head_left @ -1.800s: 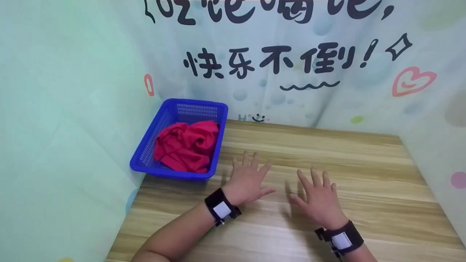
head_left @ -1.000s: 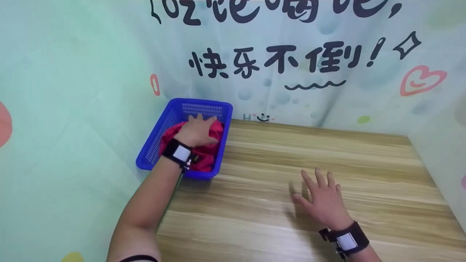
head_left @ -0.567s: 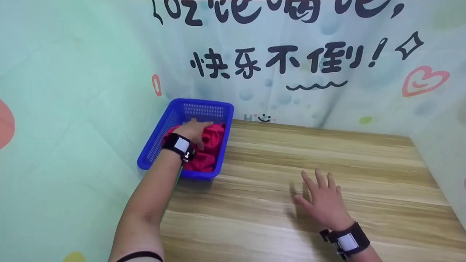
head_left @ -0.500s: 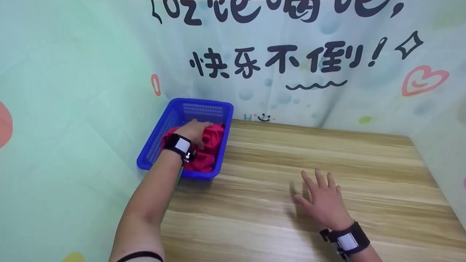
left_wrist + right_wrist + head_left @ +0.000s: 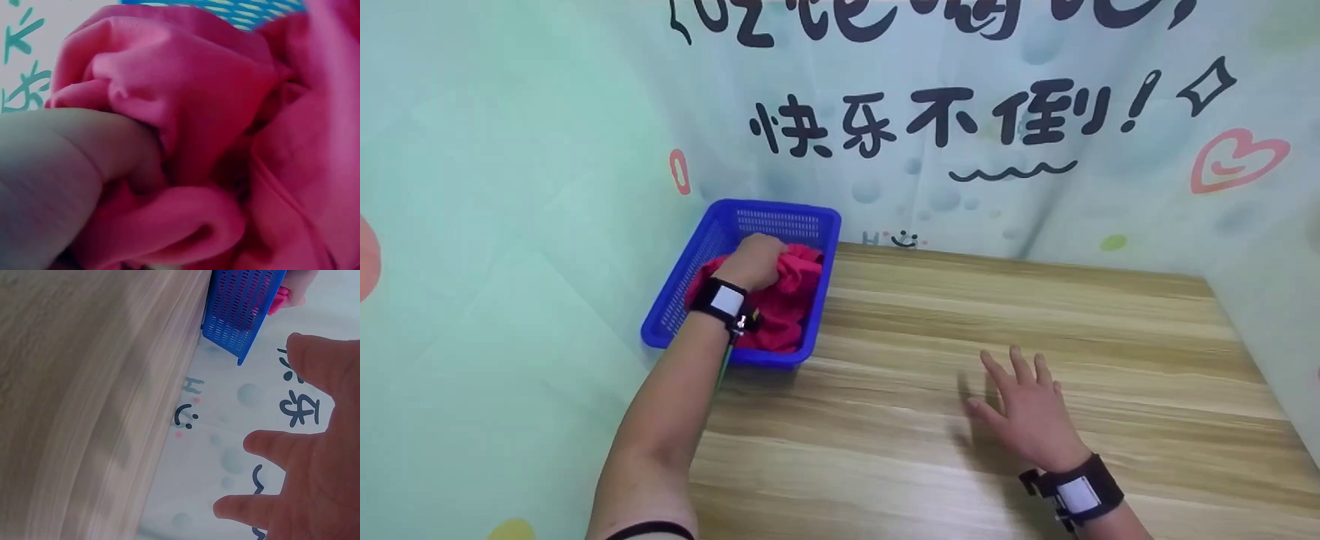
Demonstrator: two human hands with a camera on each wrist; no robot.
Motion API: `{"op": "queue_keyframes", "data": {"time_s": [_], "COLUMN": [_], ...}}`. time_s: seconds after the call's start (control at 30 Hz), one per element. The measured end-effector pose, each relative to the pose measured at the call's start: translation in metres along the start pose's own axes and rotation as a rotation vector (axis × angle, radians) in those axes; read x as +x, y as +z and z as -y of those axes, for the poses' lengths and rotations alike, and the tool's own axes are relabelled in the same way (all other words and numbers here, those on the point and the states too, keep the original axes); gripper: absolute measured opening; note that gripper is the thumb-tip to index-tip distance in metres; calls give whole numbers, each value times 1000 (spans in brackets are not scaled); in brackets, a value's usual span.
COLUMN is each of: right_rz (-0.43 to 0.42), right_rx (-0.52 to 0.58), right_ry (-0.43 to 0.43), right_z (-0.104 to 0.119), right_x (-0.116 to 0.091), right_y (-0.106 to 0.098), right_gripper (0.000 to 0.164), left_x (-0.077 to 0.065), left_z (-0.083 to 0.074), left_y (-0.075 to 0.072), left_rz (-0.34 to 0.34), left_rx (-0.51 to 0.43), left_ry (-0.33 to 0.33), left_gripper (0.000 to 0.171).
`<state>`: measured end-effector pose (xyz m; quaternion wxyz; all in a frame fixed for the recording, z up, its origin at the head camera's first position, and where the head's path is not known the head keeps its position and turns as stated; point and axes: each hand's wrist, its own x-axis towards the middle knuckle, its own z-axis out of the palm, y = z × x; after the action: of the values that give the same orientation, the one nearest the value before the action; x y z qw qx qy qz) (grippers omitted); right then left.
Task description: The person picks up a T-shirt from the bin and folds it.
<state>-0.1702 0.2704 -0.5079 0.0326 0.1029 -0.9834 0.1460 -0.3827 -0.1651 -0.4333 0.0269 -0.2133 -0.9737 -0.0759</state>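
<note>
A crumpled red cloth point(image 5: 781, 311) lies in a blue plastic basket point(image 5: 829, 281) at the table's back left. Its exact kind is hidden by the folds. My left hand point(image 5: 751, 262) reaches into the basket and grips a bunched part of the cloth. Up close in the left wrist view, folds of the pinkish-red cloth point(image 5: 197, 90) bulge around the curled left hand point(image 5: 73, 163), whose fingertips are buried. Over the right part of the table, my right hand point(image 5: 1035, 412) has its fingers spread and holds nothing. The right wrist view shows that hand point(image 5: 320, 467) apart from the basket point(image 5: 239, 320).
The wood-grain table point(image 5: 930, 360) stretches to the right of the basket. A printed fabric backdrop point(image 5: 885, 187) with dark characters rises behind it, and a pale green side curtain point(image 5: 525, 262) stands close by the basket's left.
My left hand has moved from over the table left into the basket, where its spread fingers have curled and taken hold of the red cloth, lifting it slightly. The right hand stays nearly still.
</note>
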Motion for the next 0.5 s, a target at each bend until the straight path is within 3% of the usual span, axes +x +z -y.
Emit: {"op": "queue_keyframes", "data": {"time_s": [0.17,0.37,0.5], "right_rz": [-8,-1,-9], "right_rx": [2,9,9], "right_ry": [2,1,-10], "right_z": [-1,-1,0], "right_x": [-3,-3,-2], "right_y": [-3,-2,0], "right_gripper": [78,81,78], "left_x": [-7,-20,-33], "left_z": [-17,-48,-73], "left_y": [-27,-70,-104], "left_rz": [-163,-457,-665], "left_rx": [-94,-206,-214], "left_ry": [-25,-58,-9], "left_gripper": [22,22,22]}}
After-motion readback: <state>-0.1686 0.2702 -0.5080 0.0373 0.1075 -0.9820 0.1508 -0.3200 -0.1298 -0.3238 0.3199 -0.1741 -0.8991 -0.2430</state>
